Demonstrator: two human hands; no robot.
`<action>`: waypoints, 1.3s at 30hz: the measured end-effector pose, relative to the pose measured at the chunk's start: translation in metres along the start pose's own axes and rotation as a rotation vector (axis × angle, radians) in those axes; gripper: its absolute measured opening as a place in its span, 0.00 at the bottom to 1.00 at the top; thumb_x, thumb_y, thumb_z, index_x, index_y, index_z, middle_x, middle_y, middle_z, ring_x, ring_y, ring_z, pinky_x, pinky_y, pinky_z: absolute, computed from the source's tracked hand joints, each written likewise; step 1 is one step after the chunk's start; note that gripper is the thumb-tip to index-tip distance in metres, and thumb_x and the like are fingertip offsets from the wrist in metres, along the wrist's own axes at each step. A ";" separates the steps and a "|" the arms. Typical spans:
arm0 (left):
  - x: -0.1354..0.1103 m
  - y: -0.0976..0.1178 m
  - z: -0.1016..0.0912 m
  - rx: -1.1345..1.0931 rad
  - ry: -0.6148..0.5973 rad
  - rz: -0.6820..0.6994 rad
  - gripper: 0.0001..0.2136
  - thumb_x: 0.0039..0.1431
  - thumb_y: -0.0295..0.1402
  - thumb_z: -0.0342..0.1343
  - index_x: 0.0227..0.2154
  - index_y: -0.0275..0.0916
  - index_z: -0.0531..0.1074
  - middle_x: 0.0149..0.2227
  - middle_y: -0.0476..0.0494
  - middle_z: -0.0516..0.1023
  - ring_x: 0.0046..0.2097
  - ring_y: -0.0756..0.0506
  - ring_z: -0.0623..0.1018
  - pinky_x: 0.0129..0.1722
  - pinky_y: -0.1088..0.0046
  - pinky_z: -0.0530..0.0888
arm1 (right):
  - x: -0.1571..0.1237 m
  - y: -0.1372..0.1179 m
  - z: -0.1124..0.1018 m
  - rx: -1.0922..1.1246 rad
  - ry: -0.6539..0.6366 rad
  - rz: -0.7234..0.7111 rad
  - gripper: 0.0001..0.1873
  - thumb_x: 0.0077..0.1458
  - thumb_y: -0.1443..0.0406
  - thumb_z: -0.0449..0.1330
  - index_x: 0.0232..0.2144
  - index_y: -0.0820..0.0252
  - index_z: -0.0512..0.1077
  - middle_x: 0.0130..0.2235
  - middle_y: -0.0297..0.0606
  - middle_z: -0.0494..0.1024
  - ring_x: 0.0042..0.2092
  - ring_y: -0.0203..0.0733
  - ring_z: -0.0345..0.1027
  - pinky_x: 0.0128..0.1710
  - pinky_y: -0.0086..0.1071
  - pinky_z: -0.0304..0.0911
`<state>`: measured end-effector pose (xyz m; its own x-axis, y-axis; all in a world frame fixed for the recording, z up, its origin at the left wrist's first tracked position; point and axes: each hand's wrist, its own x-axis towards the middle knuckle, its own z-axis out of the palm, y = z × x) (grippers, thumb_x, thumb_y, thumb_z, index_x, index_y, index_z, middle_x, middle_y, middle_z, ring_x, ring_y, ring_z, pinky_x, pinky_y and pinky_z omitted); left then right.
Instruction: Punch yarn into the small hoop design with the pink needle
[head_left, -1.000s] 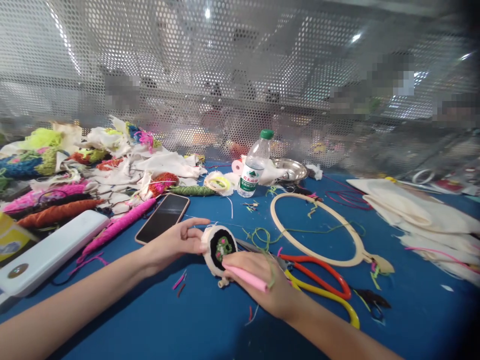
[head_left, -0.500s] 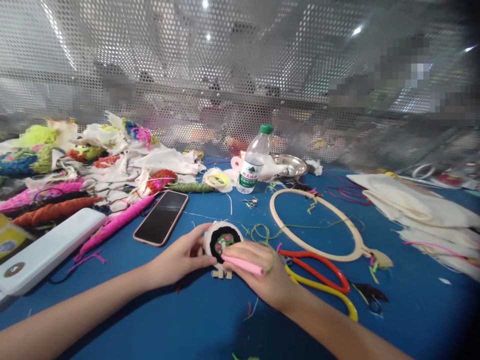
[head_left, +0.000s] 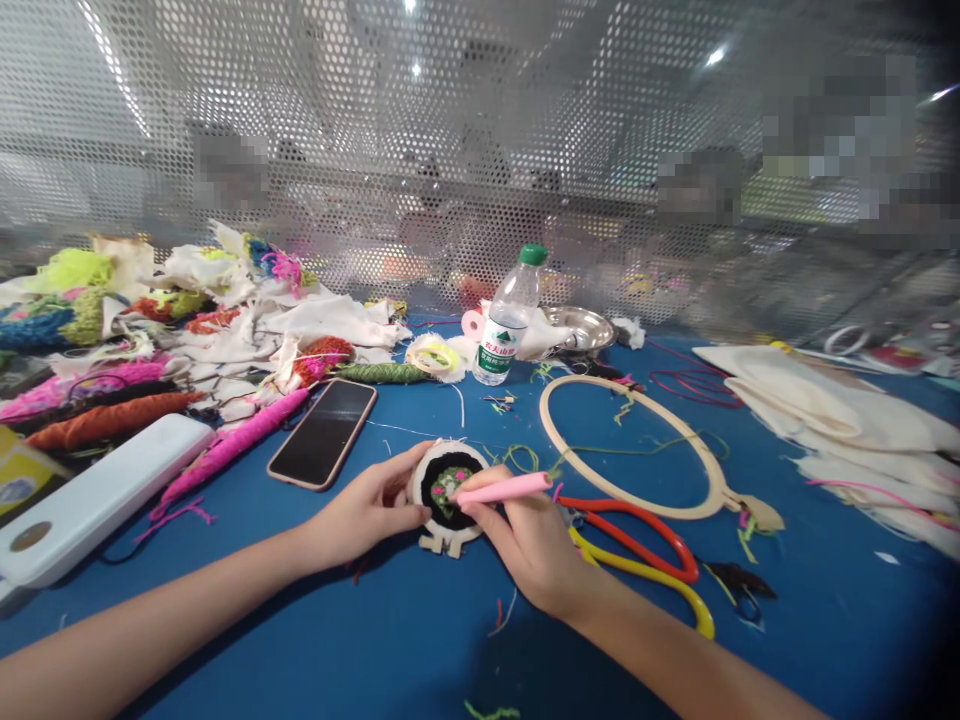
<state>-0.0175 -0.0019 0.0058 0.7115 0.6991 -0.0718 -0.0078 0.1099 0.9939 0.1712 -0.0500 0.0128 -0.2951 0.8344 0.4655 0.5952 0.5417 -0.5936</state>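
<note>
A small embroidery hoop (head_left: 447, 478) holds a piece with a black border, green stitching and pink spots inside a white fabric rim. My left hand (head_left: 382, 505) grips the hoop by its left edge, thumb on the front and fingers behind. In my right hand (head_left: 536, 550) is a pink-handled punch needle (head_left: 506, 489), pinched between thumb and fingers. Its tip points left and touches, or is very close to, the green stitching; the exact contact is too small to tell. Green yarn (head_left: 525, 458) loops on the table behind my right hand.
Red- and yellow-handled scissors (head_left: 637, 540) lie right of my right hand, by a larger wooden hoop (head_left: 555, 430). A phone (head_left: 322, 435), white device (head_left: 105, 500) and yarn bundles (head_left: 232, 450) are left. Behind stand a water bottle (head_left: 502, 330) and metal bowl (head_left: 589, 328); folded cloth (head_left: 840, 400) lies right.
The punch needle has swung from slanting down toward me to nearly level, its back end now pointing right and slightly up. The small hoop has turned slightly.
</note>
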 end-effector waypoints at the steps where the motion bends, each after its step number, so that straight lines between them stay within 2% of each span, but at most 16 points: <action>1: 0.000 0.000 0.000 0.006 0.001 -0.001 0.31 0.50 0.28 0.55 0.57 0.40 0.52 0.45 0.45 0.68 0.42 0.47 0.68 0.41 0.71 0.64 | 0.000 0.000 0.000 0.005 0.004 0.003 0.07 0.57 0.68 0.49 0.31 0.58 0.66 0.36 0.38 0.75 0.37 0.37 0.71 0.36 0.29 0.67; 10: 0.000 0.001 0.000 0.019 0.013 -0.020 0.32 0.49 0.28 0.56 0.57 0.40 0.52 0.39 0.47 0.68 0.36 0.50 0.66 0.36 0.75 0.64 | -0.003 0.002 0.000 -0.003 0.019 0.012 0.08 0.58 0.67 0.48 0.32 0.58 0.67 0.37 0.37 0.75 0.37 0.36 0.71 0.36 0.28 0.66; 16: 0.001 0.000 -0.002 0.060 0.011 -0.013 0.32 0.49 0.30 0.56 0.57 0.41 0.51 0.31 0.51 0.64 0.30 0.53 0.61 0.30 0.78 0.60 | -0.003 0.003 0.001 -0.010 0.024 0.000 0.08 0.58 0.67 0.48 0.34 0.58 0.68 0.36 0.36 0.75 0.36 0.36 0.71 0.35 0.28 0.67; 22: -0.003 0.002 -0.002 0.225 0.011 0.009 0.31 0.52 0.32 0.53 0.58 0.42 0.49 0.26 0.54 0.58 0.27 0.54 0.57 0.25 0.79 0.57 | -0.002 0.006 0.000 0.031 -0.031 -0.141 0.07 0.55 0.66 0.54 0.36 0.57 0.70 0.37 0.37 0.74 0.41 0.38 0.68 0.41 0.32 0.65; 26: -0.007 0.010 0.003 0.337 0.014 0.034 0.30 0.53 0.32 0.52 0.59 0.41 0.49 0.26 0.53 0.60 0.27 0.54 0.58 0.24 0.79 0.58 | 0.000 0.007 0.002 -0.075 -0.076 -0.226 0.08 0.54 0.70 0.53 0.37 0.59 0.70 0.36 0.39 0.74 0.39 0.39 0.67 0.38 0.33 0.65; 28: -0.007 0.012 0.005 0.330 0.017 0.032 0.30 0.53 0.31 0.52 0.59 0.41 0.49 0.27 0.53 0.60 0.27 0.53 0.59 0.24 0.79 0.59 | 0.001 0.007 0.003 -0.102 -0.057 -0.266 0.08 0.54 0.70 0.53 0.37 0.60 0.70 0.36 0.39 0.75 0.39 0.40 0.68 0.39 0.34 0.65; 31: -0.006 0.011 0.005 0.269 0.014 0.008 0.31 0.53 0.31 0.52 0.59 0.41 0.47 0.26 0.53 0.60 0.26 0.53 0.60 0.24 0.79 0.60 | 0.001 0.005 0.004 -0.076 0.011 -0.186 0.05 0.54 0.68 0.53 0.34 0.60 0.69 0.34 0.38 0.76 0.37 0.39 0.70 0.37 0.32 0.65; 34: -0.005 0.008 0.003 0.236 0.017 -0.006 0.32 0.52 0.31 0.53 0.59 0.41 0.47 0.26 0.54 0.60 0.26 0.53 0.61 0.23 0.79 0.61 | -0.001 0.003 0.003 -0.052 0.021 -0.099 0.06 0.56 0.69 0.51 0.33 0.59 0.68 0.34 0.37 0.75 0.36 0.37 0.70 0.35 0.30 0.65; 39: -0.005 0.004 0.001 0.205 0.018 -0.014 0.32 0.52 0.32 0.53 0.59 0.41 0.47 0.27 0.52 0.62 0.26 0.53 0.61 0.24 0.78 0.61 | -0.002 0.004 0.003 0.002 0.063 -0.013 0.07 0.57 0.68 0.49 0.34 0.60 0.67 0.35 0.38 0.74 0.37 0.37 0.70 0.36 0.29 0.66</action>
<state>-0.0203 -0.0058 0.0102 0.6979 0.7112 -0.0850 0.1463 -0.0253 0.9889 0.1718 -0.0493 0.0070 -0.2552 0.8193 0.5135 0.5901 0.5527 -0.5885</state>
